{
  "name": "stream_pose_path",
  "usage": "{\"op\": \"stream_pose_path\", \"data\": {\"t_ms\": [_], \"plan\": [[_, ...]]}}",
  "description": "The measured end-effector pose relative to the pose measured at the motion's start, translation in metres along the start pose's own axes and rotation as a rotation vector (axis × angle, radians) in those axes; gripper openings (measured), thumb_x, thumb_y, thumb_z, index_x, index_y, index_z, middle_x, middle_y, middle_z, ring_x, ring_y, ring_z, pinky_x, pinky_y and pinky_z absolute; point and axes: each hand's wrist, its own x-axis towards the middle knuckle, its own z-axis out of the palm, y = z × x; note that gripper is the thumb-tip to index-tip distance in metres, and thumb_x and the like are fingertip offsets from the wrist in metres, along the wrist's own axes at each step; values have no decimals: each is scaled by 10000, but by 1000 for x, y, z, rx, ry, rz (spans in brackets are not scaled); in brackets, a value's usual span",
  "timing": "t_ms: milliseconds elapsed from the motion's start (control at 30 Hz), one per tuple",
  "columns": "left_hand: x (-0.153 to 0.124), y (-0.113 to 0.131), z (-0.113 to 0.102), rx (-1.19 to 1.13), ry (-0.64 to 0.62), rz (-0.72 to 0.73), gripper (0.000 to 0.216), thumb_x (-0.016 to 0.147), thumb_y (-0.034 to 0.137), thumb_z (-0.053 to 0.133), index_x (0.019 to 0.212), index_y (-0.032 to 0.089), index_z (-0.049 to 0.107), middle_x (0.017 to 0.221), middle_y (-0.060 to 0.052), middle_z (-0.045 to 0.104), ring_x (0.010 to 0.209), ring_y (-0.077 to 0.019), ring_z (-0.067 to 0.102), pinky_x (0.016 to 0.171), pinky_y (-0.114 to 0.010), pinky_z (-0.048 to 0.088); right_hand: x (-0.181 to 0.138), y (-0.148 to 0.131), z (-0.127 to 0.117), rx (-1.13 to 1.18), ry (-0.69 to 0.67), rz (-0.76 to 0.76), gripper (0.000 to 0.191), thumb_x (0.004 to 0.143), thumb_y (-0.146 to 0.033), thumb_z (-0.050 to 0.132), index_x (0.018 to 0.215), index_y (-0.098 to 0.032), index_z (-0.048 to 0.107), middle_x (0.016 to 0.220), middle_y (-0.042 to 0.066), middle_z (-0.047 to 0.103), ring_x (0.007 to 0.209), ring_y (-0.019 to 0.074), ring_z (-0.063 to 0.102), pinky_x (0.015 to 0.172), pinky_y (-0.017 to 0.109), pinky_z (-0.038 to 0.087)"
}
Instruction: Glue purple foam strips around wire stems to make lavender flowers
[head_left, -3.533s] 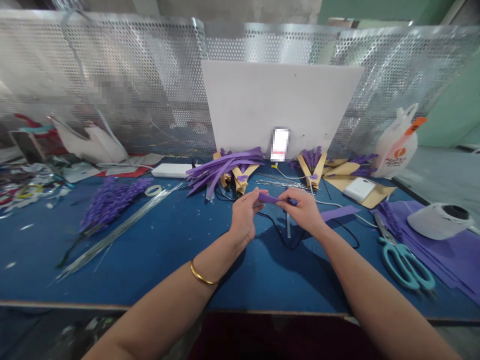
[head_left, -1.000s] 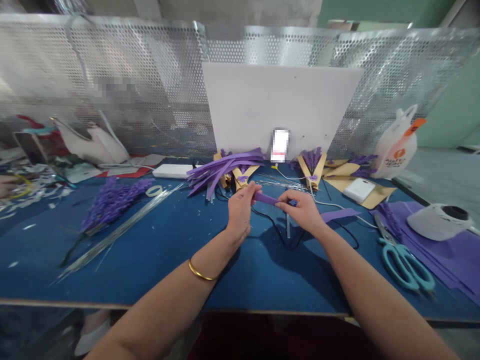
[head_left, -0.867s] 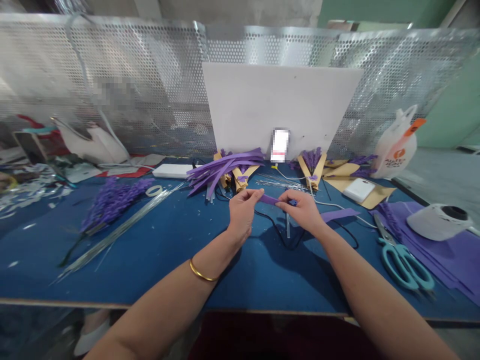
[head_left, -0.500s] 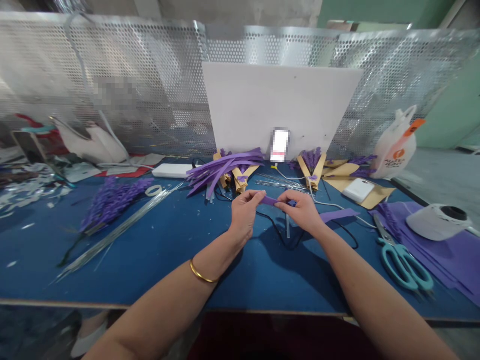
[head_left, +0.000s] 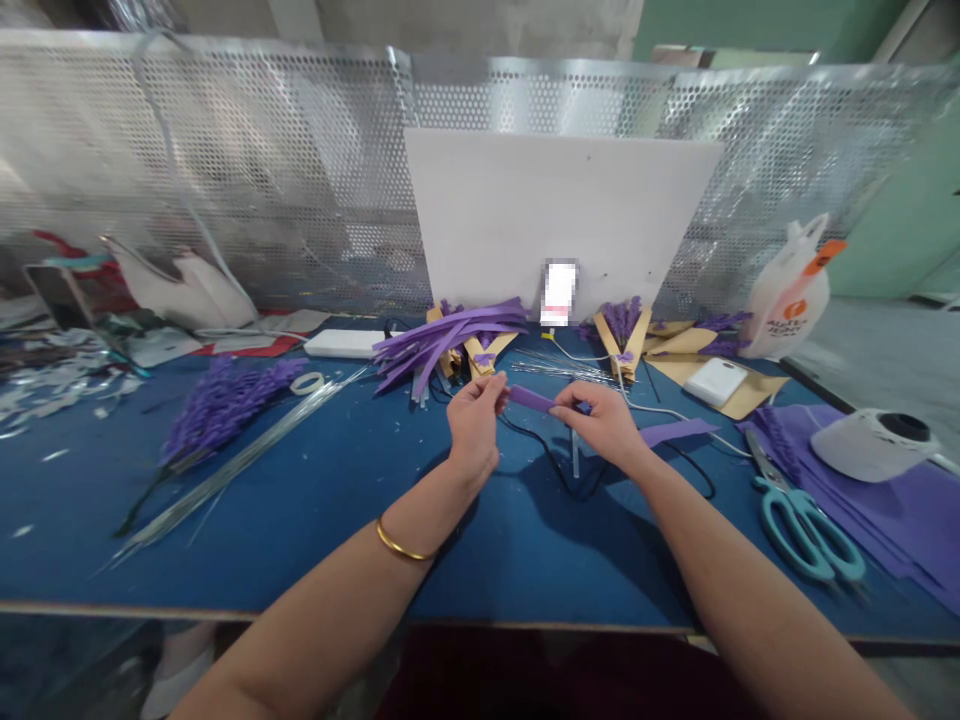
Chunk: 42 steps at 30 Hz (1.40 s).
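Pinching a purple strip (head_left: 531, 399) at mid-frame, the left hand (head_left: 474, 425) and right hand (head_left: 604, 425) each grip one end. Its long axis runs left-right, tilting slightly down toward the right, above the blue tabletop (head_left: 300, 500).

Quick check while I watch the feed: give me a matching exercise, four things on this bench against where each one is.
Things:
1 scissors
2 plastic bag
3 purple strip
4 wire bundle

Places:
A pinched between the left hand and right hand
B on the table, left of the left hand
C far right, by the mesh screen
D on the table, right of the right forearm

Pairs: 1-D, 2-C, 3-A, 4-B
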Motion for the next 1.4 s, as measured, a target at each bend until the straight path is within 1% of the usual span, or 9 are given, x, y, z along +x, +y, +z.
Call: {"op": "stream_pose_path", "data": {"t_ms": [167,300,433,767,967,1033,1133,1233,1400], "plan": [[-5,-4,0,-8,-122,-133,481,717,595,606,824,141,724,766,-68,674,642,-119,574,611,-242,425,0,3,1,30,71,57,139,752,-301,629,666,-195,604,655,-10,602,654,144,541,646,270,401],[-18,-10,5,74,-283,-182,349,581,410,786,795,138,739,754,-58,685,707,-139,582,657,-248,417,-2,0,7,30,3,22,149,765,-302,617,665,-193,601,659,-10,608,653,139,540,632,262,397],[-19,-12,7,62,-206,-111,216,555,290,800,690,136,730,643,-22,657,629,-110,533,645,-243,407,-3,-3,8,28,-42,-8,159,782,-303,604,666,-193,601,670,-8,616,660,138,541,628,256,393],[-7,-4,2,128,-162,41,245,692,395,709,712,154,748,730,-33,685,636,-99,529,632,-215,410,-1,-3,0,-6,-24,43,134,767,-306,611,687,-201,630,696,1,647,689,158,577,667,281,411],[3,0,-3,-4,0,-40,357,779,475,590,855,152,721,894,-77,691,658,-109,580,590,-223,431,0,1,-1,36,57,86,154,751,-310,623,656,-190,603,654,-6,604,658,145,544,655,276,404],[1,-1,-2,-34,-32,-111,393,789,503,564,910,156,703,910,-85,689,666,-120,596,582,-233,440,1,3,-1,68,114,105,156,745,-316,627,660,-188,600,648,-8,590,646,140,530,651,275,405],[-10,-6,3,34,-243,-182,349,704,478,682,822,149,696,819,-68,681,703,-140,607,611,-239,451,0,3,2,71,142,112,159,747,-326,623,670,-187,603,642,-6,582,644,141,522,648,275,409],[-21,-11,6,68,-346,-200,275,611,382,780,688,137,682,710,-35,645,728,-138,601,655,-231,451,-2,-1,5,60,95,104,173,760,-341,611,683,-186,607,664,0,598,662,145,533,644,271,410],[-13,-7,3,-100,-235,-283,245,620,331,781,733,145,670,744,-20,656,709,-115,603,694,-244,464,-1,-7,0,74,-162,72,269,851,-420,508,779,-190,625,732,-2,621,707,145,552,626,253,404]]}}
